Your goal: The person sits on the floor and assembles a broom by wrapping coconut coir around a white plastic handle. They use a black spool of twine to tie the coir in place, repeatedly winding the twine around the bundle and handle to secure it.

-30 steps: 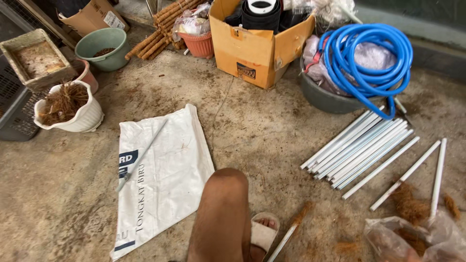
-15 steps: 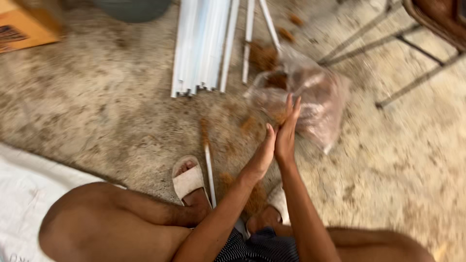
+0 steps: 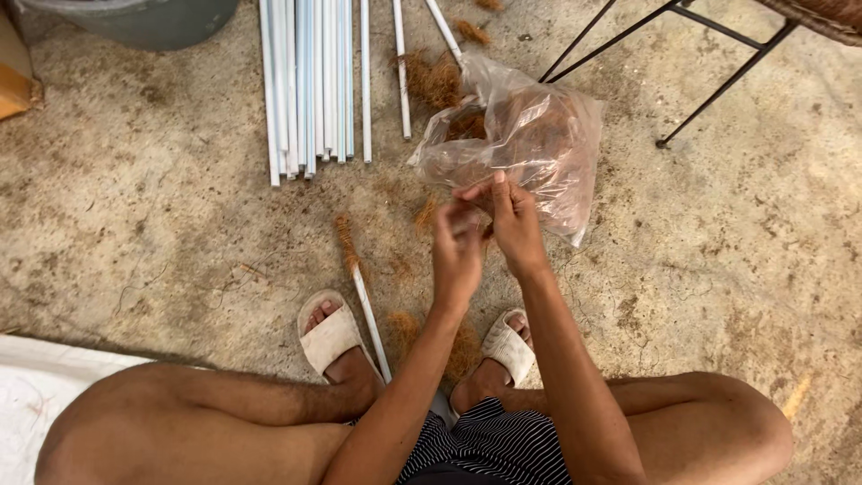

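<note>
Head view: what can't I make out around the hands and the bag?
- Whatever the left hand and right hand pinch: hidden by the fingers.
- Plastic bag contents: brown fibre, blurred by the crinkled film.
- White tubes: far ends cut off by the top edge.
- Chair: only its legs show.

White pipes (image 3: 310, 81) run off the top edge, lengths unseen. Grey tub (image 3: 135, 18) at upper left and white sack (image 3: 40, 404) at lower left are cropped. Left hand (image 3: 458, 256) and right hand (image 3: 514, 224) overlap; whatever the fingers pinch is hidden. Contents of the clear plastic bag (image 3: 530, 144) are blurred brown fibre.
</note>
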